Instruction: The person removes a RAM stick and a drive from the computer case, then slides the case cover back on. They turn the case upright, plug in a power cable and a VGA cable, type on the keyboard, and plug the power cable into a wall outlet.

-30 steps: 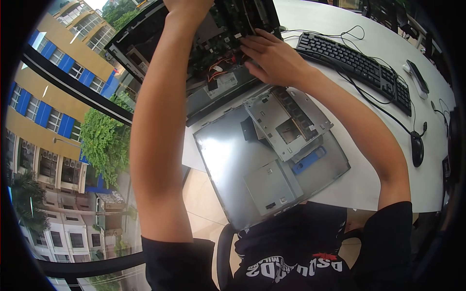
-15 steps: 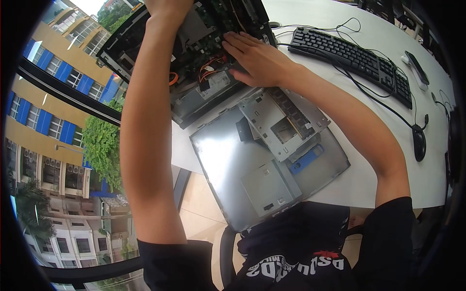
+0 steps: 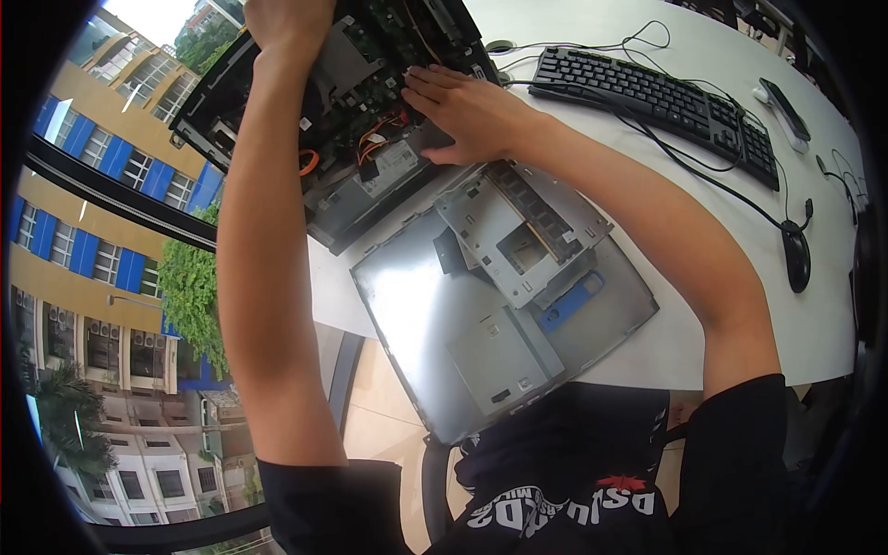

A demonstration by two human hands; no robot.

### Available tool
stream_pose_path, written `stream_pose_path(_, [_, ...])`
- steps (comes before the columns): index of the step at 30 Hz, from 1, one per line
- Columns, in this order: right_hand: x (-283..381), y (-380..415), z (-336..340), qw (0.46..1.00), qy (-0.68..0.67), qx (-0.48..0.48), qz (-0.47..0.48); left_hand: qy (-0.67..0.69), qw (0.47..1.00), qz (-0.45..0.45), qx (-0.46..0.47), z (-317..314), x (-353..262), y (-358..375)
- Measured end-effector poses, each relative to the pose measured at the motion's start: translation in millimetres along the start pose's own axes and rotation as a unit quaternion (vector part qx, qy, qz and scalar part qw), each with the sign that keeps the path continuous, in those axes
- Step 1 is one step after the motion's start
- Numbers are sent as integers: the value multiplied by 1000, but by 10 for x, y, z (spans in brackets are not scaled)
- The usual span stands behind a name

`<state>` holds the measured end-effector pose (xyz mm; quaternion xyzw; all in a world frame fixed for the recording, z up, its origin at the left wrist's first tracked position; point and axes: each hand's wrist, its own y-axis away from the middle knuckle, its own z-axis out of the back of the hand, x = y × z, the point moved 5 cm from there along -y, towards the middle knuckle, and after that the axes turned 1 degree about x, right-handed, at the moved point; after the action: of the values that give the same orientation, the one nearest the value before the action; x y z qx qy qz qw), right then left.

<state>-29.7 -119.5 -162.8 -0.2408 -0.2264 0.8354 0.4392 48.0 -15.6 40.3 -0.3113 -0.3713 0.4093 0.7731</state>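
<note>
An opened desktop computer case stands at the top of the view, with its circuit board, orange cables and silver power supply exposed. My left hand reaches over its far left part; the fingers run past the upper edge of the picture, so their pose is hidden. Over the right side of the case lies my right hand, fingers stretched out across the board's edge and thumb apart. Nearer to me, a metal side panel carries a metal drive bracket with a memory stick lying on it.
A black keyboard, a corded mouse and a dark handheld device rest on the white table. Cables trail around them. The panel overhangs the table's near edge. A window frame runs along the left.
The whole scene has shifted slightly left and up in view, as the camera moved. Both hands keep nearly the same places on the computer case.
</note>
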Motion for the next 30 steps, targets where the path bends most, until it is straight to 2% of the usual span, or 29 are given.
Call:
stream_pose_path(4, [0, 15, 7, 1000, -7, -2, -3, -10, 1000, 5, -10, 2, 6, 1])
stream_pose_path(7, [14, -5, 25, 1000, -1, 8, -1, -19, 999, 17, 20, 14, -21, 2])
stream_pose_path(13, [41, 7, 84, 1000, -2, 19, 1, 5, 1000, 0, -17, 77, -68, 39])
stream_pose_path(15, [32, 10, 69, 1000, -7, 11, 3, -1, 1000, 1, -16, 87, -69, 33])
stream_pose_path(18, [26, 7, 148, 998, -18, -68, -6, -6, 999, -17, -43, 120, -91, 57])
stream_pose_path(21, [-96, -166, 342, 990, 82, -107, 43, -15, 998, -26, -58, 166, -130, 102])
stream_pose_path(24, [-230, -303, 334, 978, 151, -138, 32, -23, 999, 1, -30, 137, -117, 77])
stream_pose_path(30, [-260, -422, 156, 978, 194, -67, 36, -42, 999, 1, -29, 133, -104, 62])
